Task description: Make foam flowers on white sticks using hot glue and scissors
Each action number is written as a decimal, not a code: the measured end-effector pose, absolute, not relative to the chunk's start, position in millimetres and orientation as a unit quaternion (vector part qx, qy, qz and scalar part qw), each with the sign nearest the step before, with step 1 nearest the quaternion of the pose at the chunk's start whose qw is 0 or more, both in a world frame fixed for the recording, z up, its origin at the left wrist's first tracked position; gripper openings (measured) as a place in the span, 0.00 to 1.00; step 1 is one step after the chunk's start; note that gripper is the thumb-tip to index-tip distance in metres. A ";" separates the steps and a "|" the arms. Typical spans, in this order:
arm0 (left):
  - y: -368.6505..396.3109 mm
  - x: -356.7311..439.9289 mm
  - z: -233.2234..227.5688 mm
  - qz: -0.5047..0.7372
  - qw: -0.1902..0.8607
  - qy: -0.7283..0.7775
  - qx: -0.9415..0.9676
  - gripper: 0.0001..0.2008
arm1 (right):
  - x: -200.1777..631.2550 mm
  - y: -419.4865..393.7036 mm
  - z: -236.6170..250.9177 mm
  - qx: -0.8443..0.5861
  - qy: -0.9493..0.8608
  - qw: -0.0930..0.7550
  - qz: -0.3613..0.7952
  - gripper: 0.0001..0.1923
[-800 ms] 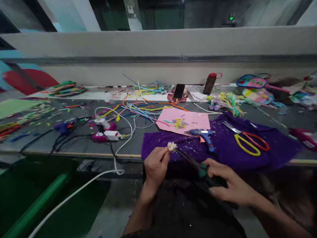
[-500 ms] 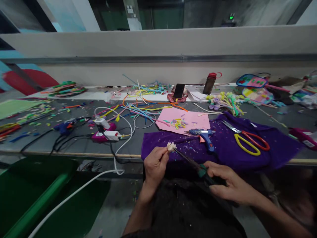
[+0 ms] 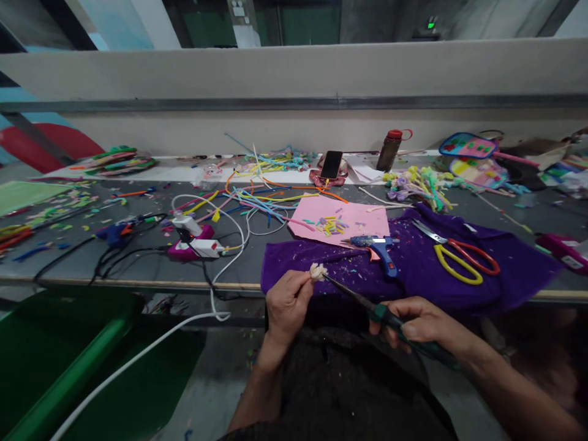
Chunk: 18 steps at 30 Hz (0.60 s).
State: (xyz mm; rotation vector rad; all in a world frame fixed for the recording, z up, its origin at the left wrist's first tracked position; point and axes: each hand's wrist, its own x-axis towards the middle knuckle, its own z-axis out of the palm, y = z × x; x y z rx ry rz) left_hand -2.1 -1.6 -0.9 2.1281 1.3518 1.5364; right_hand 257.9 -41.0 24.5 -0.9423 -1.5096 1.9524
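The left hand [image 3: 287, 303] pinches a cream tuft [image 3: 317, 271] over the bench's [image 3: 138, 269] near edge; the right hand [image 3: 416, 323] grips green-handled scissors [image 3: 367, 306], tips touching it. A capped bottle [image 3: 388, 150] stands at the far edge.

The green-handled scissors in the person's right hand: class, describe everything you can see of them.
The green-handled scissors are slim, with long dark blades and green handles. The right hand wraps the handles, hiding most of them. The blades slant up and left, and their tips meet the small cream-white tuft pinched in the left hand. The blades look nearly closed. They are held in the air just in front of the table edge, over the near edge of the purple cloth.
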 end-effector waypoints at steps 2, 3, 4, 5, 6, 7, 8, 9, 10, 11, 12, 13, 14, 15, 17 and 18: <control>-1.8 -1.8 -1.3 0.516 0.095 0.460 0.717 0.06 | 259.2 -39.7 19.9 -0.333 -0.540 0.250 0.731 0.18; -1.8 -1.5 -1.6 0.515 0.096 0.462 0.716 0.06 | 259.5 -39.0 18.5 -0.325 -0.532 0.253 0.739 0.17; -1.7 -1.1 -1.9 0.514 0.098 0.464 0.715 0.06 | 259.4 -38.3 18.2 -0.322 -0.524 0.253 0.747 0.16; -1.6 -0.6 -2.0 0.513 0.102 0.465 0.714 0.06 | 258.9 -37.7 18.9 -0.323 -0.520 0.250 0.750 0.16; -1.3 -0.1 -2.1 0.514 0.109 0.466 0.712 0.06 | 258.1 -37.1 20.6 -0.325 -0.521 0.250 0.749 0.16; -0.9 0.2 -2.0 0.516 0.116 0.467 0.709 0.06 | 257.2 -36.7 23.1 -0.327 -0.531 0.251 0.740 0.16; -0.3 0.3 -1.7 0.518 0.124 0.469 0.704 0.06 | 256.3 -36.4 25.9 -0.327 -0.549 0.255 0.726 0.16; 0.4 0.0 -1.3 0.522 0.130 0.474 0.697 0.06 | 255.6 -36.3 28.6 -0.323 -0.571 0.261 0.708 0.15; 1.3 -0.8 -1.1 0.526 0.135 0.482 0.688 0.06 | 255.3 -36.4 30.8 -0.317 -0.593 0.271 0.689 0.15; 2.3 -2.1 -1.2 0.531 0.139 0.493 0.675 0.06 | 255.5 -36.8 32.1 -0.307 -0.612 0.279 0.673 0.15; 3.4 -3.9 -1.7 0.537 0.146 0.506 0.659 0.06 | 256.4 -37.3 32.4 -0.299 -0.626 0.285 0.661 0.15; 4.7 -5.8 -2.8 0.545 0.160 0.520 0.638 0.06 | 257.8 -38.0 31.8 -0.292 -0.634 0.291 0.654 0.16; 6.1 -7.8 -4.5 0.553 0.185 0.531 0.614 0.06 | 259.5 -38.8 30.4 -0.283 -0.639 0.297 0.651 0.18; 7.6 -9.4 -6.6 0.562 0.221 0.539 0.587 0.06 | 261.4 -39.6 28.5 -0.275 -0.638 0.305 0.652 0.20; 10.5 -10.8 -11.0 0.586 0.297 0.538 0.528 0.07 | 264.5 -40.7 24.7 -0.262 -0.624 0.322 0.662 0.25; 11.8 -10.3 -12.4 0.594 0.326 0.530 0.510 0.08 | 265.2 -40.9 23.4 -0.260 -0.614 0.331 0.668 0.26</control>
